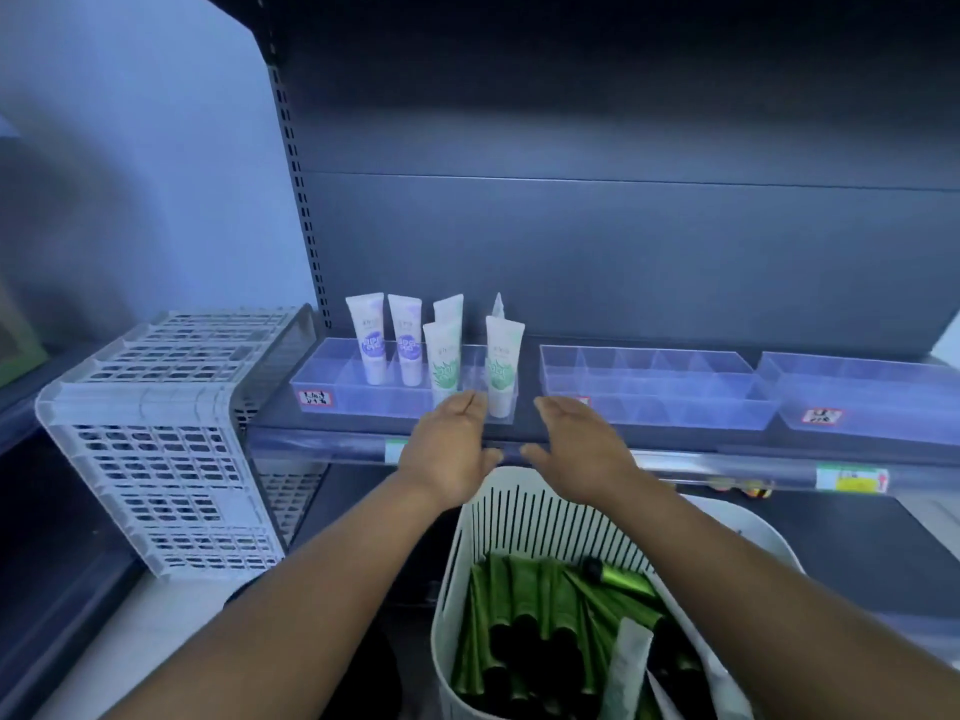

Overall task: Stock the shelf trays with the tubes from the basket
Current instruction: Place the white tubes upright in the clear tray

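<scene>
A white slotted basket (530, 517) at the bottom centre holds several dark green tubes (524, 605) and a white tube (631, 662). On the shelf, the left clear tray (332, 379) carries two white tubes with purple print (387, 340) and three white tubes with green print (501, 356), all standing upright. My left hand (449, 449) and my right hand (579, 446) hover with relaxed fingers just in front of that tray, above the basket's far rim, holding nothing.
Two more clear divided trays, one in the middle (649, 387) and one at the right (857, 397), stand on the shelf. A white lattice crate (156, 439) lies on its side at the left, against the shelf end. The shelf edge (727, 470) carries price labels.
</scene>
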The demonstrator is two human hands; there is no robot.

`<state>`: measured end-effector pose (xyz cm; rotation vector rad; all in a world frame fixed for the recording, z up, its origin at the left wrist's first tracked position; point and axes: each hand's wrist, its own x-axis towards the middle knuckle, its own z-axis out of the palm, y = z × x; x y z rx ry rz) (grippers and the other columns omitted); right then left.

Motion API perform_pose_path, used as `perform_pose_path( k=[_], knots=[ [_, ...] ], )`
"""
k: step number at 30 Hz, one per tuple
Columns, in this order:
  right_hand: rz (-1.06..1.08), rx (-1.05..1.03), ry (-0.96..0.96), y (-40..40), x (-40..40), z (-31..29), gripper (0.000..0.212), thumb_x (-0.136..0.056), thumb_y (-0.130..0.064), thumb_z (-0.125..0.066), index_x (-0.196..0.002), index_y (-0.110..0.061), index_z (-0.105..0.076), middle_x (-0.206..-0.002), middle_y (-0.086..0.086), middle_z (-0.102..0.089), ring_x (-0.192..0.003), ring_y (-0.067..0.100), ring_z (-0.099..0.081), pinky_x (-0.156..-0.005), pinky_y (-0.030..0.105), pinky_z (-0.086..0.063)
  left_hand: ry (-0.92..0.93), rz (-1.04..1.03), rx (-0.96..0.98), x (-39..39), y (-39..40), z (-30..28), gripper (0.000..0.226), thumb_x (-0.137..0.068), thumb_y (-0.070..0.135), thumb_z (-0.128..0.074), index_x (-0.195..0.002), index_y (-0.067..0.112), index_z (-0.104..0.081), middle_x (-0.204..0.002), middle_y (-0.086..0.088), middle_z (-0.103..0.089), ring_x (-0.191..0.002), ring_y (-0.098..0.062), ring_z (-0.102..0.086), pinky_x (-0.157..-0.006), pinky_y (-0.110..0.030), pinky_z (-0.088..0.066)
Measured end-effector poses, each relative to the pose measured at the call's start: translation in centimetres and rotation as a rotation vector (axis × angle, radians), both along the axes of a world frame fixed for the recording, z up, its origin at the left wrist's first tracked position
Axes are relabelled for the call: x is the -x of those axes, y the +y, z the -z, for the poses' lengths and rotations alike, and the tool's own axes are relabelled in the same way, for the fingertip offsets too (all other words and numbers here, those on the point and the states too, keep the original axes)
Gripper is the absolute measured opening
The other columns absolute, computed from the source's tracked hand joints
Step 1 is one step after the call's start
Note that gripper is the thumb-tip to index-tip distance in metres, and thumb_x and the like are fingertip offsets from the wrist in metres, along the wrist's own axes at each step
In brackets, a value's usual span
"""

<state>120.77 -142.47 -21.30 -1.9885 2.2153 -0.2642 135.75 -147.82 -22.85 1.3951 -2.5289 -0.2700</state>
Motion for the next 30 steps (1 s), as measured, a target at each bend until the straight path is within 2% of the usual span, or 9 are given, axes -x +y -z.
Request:
perform_pose_path(
  k=[4,11,17,20,23,26,28,30],
  knots=[
    [0.039,-0.077,0.035,2.7,2.3,2.9,0.069,-0.097,-0.042,-0.045,-0.152,-0.012,-0.015,-0.159,0.005,-0.018,-0.147,0.02,-0.014,-0.12,0.034,-0.015,-0.025,0.054,-0.042,2.3,2.3,2.5,0.074,-0.096,0.04,-0.049,-0.153,0.012,-0.011,-0.161,-0.005,-0.012,-0.148,-0.018,-0.012,-0.119,-0.029,-0.013],
    [0.106,-0.168,0.016,6.2,5.9,7.0,0.07,-0.094,-0.041,-0.049,-0.151,-0.011,-0.019,-0.158,0.007,-0.022,-0.146,0.02,-0.019,-0.12,0.034,-0.017,-0.105,0.165,-0.143,6.4,5.4,6.9,0.078,-0.094,0.041,-0.053,-0.152,0.008,-0.012,-0.16,-0.007,-0.015,-0.147,-0.019,-0.015,-0.121,-0.032,-0.014],
    [0.159,-0.348,-0.015,8.3,9.5,10.3,0.066,-0.095,-0.022,-0.047,-0.152,-0.01,-0.016,-0.159,0.008,-0.019,-0.146,0.021,-0.019,-0.121,0.034,-0.017,-0.247,0.403,-0.308,9.5,7.6,10.7,0.086,-0.09,0.038,-0.061,-0.153,0.013,-0.008,-0.161,-0.004,-0.008,-0.148,-0.019,-0.01,-0.121,-0.033,-0.012],
    [0.188,-0.431,-0.047,9.0,11.3,12.3,0.067,-0.093,-0.019,-0.05,-0.151,-0.013,-0.017,-0.157,0.008,-0.022,-0.144,0.025,-0.023,-0.119,0.04,-0.023,-0.303,0.466,-0.385,10.7,8.1,12.2,0.09,-0.088,0.035,-0.064,-0.153,0.016,-0.006,-0.162,-0.002,-0.005,-0.148,-0.021,-0.01,-0.121,-0.035,-0.014],
    [0.215,-0.485,-0.087,9.3,12.6,14.2,0.066,-0.091,-0.023,-0.053,-0.148,-0.017,-0.021,-0.15,0.012,-0.032,-0.135,0.033,-0.034,-0.111,0.044,-0.033,-0.353,0.512,-0.422,11.8,8.1,13.7,0.09,-0.088,0.032,-0.065,-0.154,0.017,-0.006,-0.162,-0.002,-0.005,-0.147,-0.021,-0.012,-0.12,-0.034,-0.018],
    [0.243,-0.501,-0.117,8.9,13.3,15.9,0.064,-0.092,-0.031,-0.052,-0.148,-0.018,-0.022,-0.146,0.014,-0.036,-0.13,0.034,-0.039,-0.107,0.043,-0.037,-0.389,0.567,-0.44,12.7,7.9,14.9,0.086,-0.085,0.031,-0.068,-0.152,0.017,-0.017,-0.158,-0.004,-0.018,-0.143,-0.023,-0.022,-0.115,-0.038,-0.027],
    [0.263,-0.52,-0.145,8.4,13.4,16.9,0.065,-0.095,-0.033,-0.049,-0.15,-0.016,-0.018,-0.147,0.018,-0.034,-0.132,0.036,-0.037,-0.109,0.041,-0.035,-0.351,0.582,-0.469,13.0,7.6,15.5,0.074,-0.082,0.03,-0.071,-0.146,0.017,-0.035,-0.148,-0.005,-0.037,-0.132,-0.024,-0.039,-0.106,-0.039,-0.04],
    [0.294,-0.53,-0.174,7.7,13.4,17.7,0.06,-0.096,-0.033,-0.046,-0.147,-0.013,-0.022,-0.143,0.022,-0.036,-0.129,0.037,-0.039,-0.107,0.041,-0.037,-0.287,0.562,-0.519,13.1,7.4,15.7,0.061,-0.08,0.027,-0.073,-0.135,0.016,-0.048,-0.134,-0.005,-0.05,-0.12,-0.023,-0.049,-0.096,-0.035,-0.045]
  ],
)
